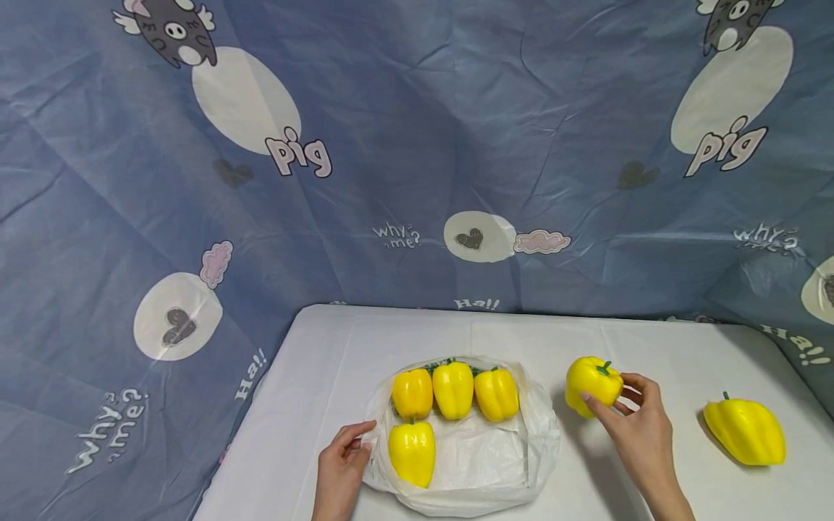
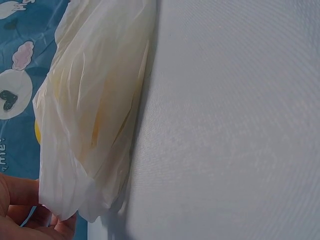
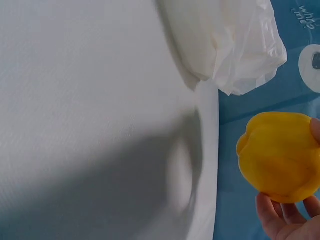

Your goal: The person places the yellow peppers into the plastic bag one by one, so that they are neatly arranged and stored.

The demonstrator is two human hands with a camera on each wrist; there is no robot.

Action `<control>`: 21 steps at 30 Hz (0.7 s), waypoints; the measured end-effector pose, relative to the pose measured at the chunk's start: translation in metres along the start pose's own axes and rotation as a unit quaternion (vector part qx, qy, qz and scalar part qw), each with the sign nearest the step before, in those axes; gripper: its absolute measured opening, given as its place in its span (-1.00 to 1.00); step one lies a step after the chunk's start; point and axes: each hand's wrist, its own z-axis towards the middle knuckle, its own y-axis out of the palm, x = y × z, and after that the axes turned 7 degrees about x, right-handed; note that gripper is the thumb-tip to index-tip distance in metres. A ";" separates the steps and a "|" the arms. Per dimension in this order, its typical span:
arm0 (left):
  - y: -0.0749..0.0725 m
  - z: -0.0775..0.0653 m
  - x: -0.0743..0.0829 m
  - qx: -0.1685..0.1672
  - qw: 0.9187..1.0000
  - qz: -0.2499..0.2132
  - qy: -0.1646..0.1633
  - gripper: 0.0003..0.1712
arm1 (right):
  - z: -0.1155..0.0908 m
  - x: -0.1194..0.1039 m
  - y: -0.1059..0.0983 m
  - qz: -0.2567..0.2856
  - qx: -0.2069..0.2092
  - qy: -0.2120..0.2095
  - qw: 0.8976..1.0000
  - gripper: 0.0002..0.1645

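Note:
My right hand (image 1: 643, 435) grips a yellow bell pepper (image 1: 589, 391) by its side, above the table just right of a white plastic bag (image 1: 542, 434). In the right wrist view the pepper (image 3: 280, 155) shows its lobed end, clear of the bag, its shadow falling on the table. My left hand (image 1: 342, 463) pinches the bag's left rim between thumb and fingers; the left wrist view shows the bag's wall (image 2: 100, 100) rising beside it. Inside the wide-mouthed bag, several yellow bell peppers stand, a row (image 1: 453, 391) at the back and one pepper (image 1: 412, 452) at the front left.
Another yellow bell pepper (image 1: 746, 432) lies on its side at the right of the white-covered table (image 1: 326, 362). A blue printed cloth (image 1: 391, 130) hangs behind the table and along its left side.

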 end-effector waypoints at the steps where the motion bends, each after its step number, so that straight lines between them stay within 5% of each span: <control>1: 0.000 0.000 0.000 -0.001 1.000 0.001 -0.001 -0.59 | -0.001 -0.001 0.000 0.002 -0.001 0.001 1.000 -0.05; 13: 0.000 -0.001 0.000 0.002 1.000 -0.004 0.004 -0.60 | -0.004 -0.010 0.000 0.024 0.018 -0.032 0.999 -0.20; 21: -0.001 -0.001 0.000 0.000 1.000 -0.003 0.002 -0.59 | -0.007 -0.015 0.000 0.022 -0.017 -0.036 0.999 -0.24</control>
